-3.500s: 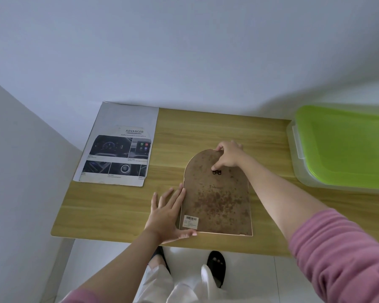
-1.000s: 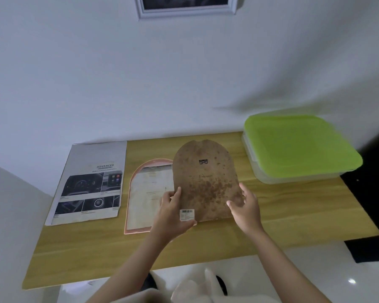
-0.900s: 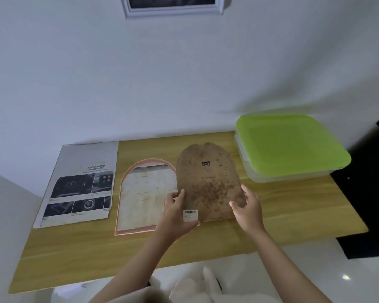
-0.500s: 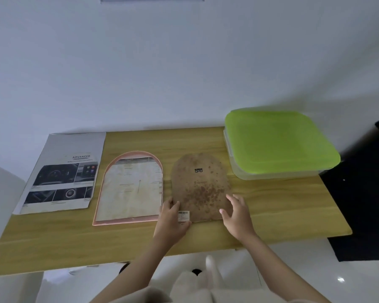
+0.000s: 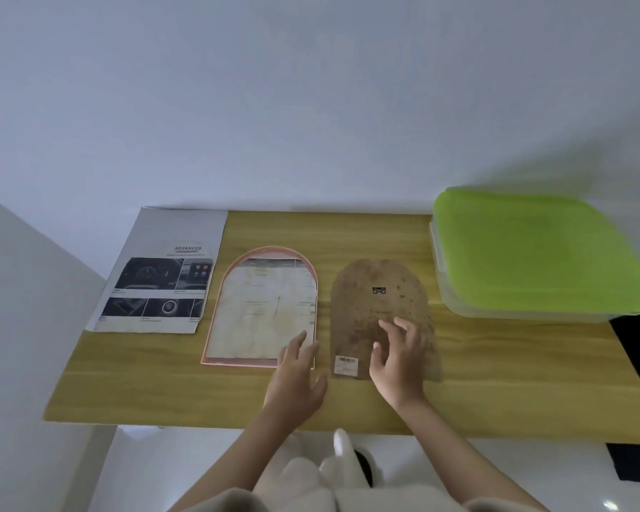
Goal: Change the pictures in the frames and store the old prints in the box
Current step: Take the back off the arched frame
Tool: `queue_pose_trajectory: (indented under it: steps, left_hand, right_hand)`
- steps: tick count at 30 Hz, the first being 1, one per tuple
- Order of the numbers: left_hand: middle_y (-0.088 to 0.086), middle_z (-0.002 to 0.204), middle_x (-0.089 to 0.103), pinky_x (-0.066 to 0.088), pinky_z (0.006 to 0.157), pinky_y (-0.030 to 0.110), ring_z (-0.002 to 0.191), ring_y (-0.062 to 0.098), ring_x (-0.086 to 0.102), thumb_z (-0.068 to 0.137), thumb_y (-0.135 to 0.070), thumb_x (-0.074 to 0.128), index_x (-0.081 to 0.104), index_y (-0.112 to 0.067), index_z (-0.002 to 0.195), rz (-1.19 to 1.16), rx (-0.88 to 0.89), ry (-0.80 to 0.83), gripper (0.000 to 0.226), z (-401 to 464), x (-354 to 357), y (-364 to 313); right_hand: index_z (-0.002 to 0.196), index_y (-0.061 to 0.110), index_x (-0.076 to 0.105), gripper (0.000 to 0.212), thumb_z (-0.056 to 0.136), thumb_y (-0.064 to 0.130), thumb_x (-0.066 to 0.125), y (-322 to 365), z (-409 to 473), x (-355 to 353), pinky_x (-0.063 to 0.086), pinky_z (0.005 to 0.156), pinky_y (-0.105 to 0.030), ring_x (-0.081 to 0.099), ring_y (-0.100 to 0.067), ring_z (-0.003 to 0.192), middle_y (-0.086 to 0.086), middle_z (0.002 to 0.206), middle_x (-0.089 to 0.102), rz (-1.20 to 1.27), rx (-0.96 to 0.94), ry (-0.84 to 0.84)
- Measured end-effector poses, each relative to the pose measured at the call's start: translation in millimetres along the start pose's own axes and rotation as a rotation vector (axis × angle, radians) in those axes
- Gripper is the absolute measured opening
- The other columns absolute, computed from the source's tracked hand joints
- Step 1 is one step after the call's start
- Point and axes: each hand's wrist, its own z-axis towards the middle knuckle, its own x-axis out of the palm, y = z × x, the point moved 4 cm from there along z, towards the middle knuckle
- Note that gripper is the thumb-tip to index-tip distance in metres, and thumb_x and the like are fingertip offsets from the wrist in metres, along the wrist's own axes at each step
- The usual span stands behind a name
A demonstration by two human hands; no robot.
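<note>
The arched frame (image 5: pixel 260 308) lies face down on the counter (image 5: pixel 496 382) with its back off, the old print (image 5: pixel 263 315) bare inside its pink rim. The brown backing board (image 5: pixel 381 312), held up in both hands a second ago, now lies flat just right of the frame, not touching it. The left hand (image 5: pixel 298 378) has let go and reaches with straight fingers over the frame's lower right corner; the right hand (image 5: pixel 399 360) hovers, fingers spread and relaxed, over the board's lower part. With the board set aside, the print looks ready to lift out. The replacement sheet (image 5: pixel 163 275) waits to the left, and the box (image 5: pixel 532 260), green lid shut, sits well apart on the right.
</note>
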Motion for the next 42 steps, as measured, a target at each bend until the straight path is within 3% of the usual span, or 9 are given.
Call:
queue_pose_trajectory:
  steps: [8, 15, 20, 23, 30, 35, 38, 40, 42]
  left_hand:
    - [0.003, 0.146, 0.029, 0.036, 0.104, 0.047, 0.133, 0.026, 0.025, 0.081, -0.031, 0.063, 0.043, -0.020, 0.133, 0.103, -0.157, -0.147, 0.057, 18, -77, 82]
    - [0.002, 0.147, 0.023, 0.034, 0.107, 0.039, 0.133, 0.024, 0.024, 0.074, -0.040, 0.069, 0.025, -0.019, 0.144, 0.061, -0.154, 0.060, 0.086, 40, -102, 141]
    - [0.000, 0.145, 0.023, 0.031, 0.111, 0.033, 0.133, 0.019, 0.026, 0.069, -0.039, 0.075, 0.025, -0.014, 0.146, 0.008, -0.107, 0.150, 0.095, 49, -103, 154]
    - [-0.001, 0.143, 0.024, 0.031, 0.110, 0.030, 0.130, 0.017, 0.029, 0.068, -0.041, 0.075, 0.028, -0.014, 0.144, -0.002, -0.090, 0.154, 0.094, 52, -101, 160]
    - [0.000, 0.141, 0.025, 0.031, 0.110, 0.032, 0.129, 0.018, 0.031, 0.065, -0.043, 0.074, 0.032, -0.014, 0.142, -0.039, -0.045, 0.153, 0.092, 54, -98, 167]
    - [-0.001, 0.141, 0.026, 0.034, 0.109, 0.033, 0.128, 0.019, 0.032, 0.062, -0.047, 0.072, 0.034, -0.015, 0.141, -0.046, -0.036, 0.138, 0.093, 53, -97, 170]
    - [-0.002, 0.141, 0.026, 0.035, 0.108, 0.034, 0.129, 0.018, 0.032, 0.060, -0.048, 0.070, 0.034, -0.017, 0.141, -0.058, -0.043, 0.130, 0.094, 53, -97, 169]
    - [-0.002, 0.141, 0.025, 0.035, 0.108, 0.035, 0.129, 0.018, 0.031, 0.059, -0.049, 0.068, 0.034, -0.018, 0.141, -0.061, -0.049, 0.129, 0.094, 53, -97, 169]
    - [-0.002, 0.142, 0.024, 0.035, 0.108, 0.034, 0.129, 0.018, 0.031, 0.059, -0.051, 0.066, 0.034, -0.018, 0.141, -0.053, -0.049, 0.133, 0.094, 52, -97, 170]
  right_hand:
    - [0.119, 0.014, 0.059, 0.036, 0.083, 0.013, 0.059, 96, 40, 49, 0.040, 0.088, -0.035, 0.042, -0.027, 0.105, -0.008, 0.108, 0.051, 0.088, -0.064, 0.169]
    - [0.133, 0.016, 0.045, 0.045, 0.089, 0.024, 0.052, 132, 71, 84, 0.035, 0.103, -0.041, 0.030, -0.029, 0.126, -0.009, 0.126, 0.041, -0.015, -0.042, 0.400]
    - [0.121, 0.017, 0.042, 0.049, 0.083, 0.044, 0.059, 140, 87, 96, 0.033, 0.101, -0.039, 0.027, -0.030, 0.122, -0.009, 0.127, 0.035, -0.247, 0.024, 0.481]
    - [0.127, 0.018, 0.036, 0.063, 0.080, 0.049, 0.063, 141, 94, 99, 0.033, 0.101, -0.040, 0.027, -0.029, 0.123, -0.007, 0.131, 0.031, -0.278, 0.063, 0.520]
    - [0.141, 0.026, 0.025, 0.094, 0.065, 0.049, 0.075, 143, 106, 98, 0.030, 0.100, -0.036, 0.030, -0.027, 0.118, -0.004, 0.127, 0.032, -0.216, 0.114, 0.517]
    - [0.137, 0.025, 0.035, 0.091, 0.061, 0.036, 0.082, 142, 106, 94, 0.030, 0.097, -0.029, 0.033, -0.024, 0.117, -0.003, 0.121, 0.033, -0.079, 0.112, 0.458]
    - [0.135, 0.029, 0.037, 0.083, 0.064, 0.025, 0.082, 142, 99, 92, 0.038, 0.092, -0.025, 0.044, -0.021, 0.111, 0.000, 0.119, 0.034, 0.120, 0.118, 0.444]
    - [0.138, 0.036, 0.034, 0.083, 0.069, 0.024, 0.078, 140, 92, 88, 0.043, 0.090, -0.029, 0.048, -0.018, 0.107, 0.002, 0.121, 0.039, 0.176, 0.132, 0.427]
    - [0.142, 0.034, 0.030, 0.081, 0.074, 0.025, 0.073, 136, 85, 84, 0.043, 0.099, -0.037, 0.047, -0.017, 0.118, 0.003, 0.133, 0.042, 0.192, 0.139, 0.413]
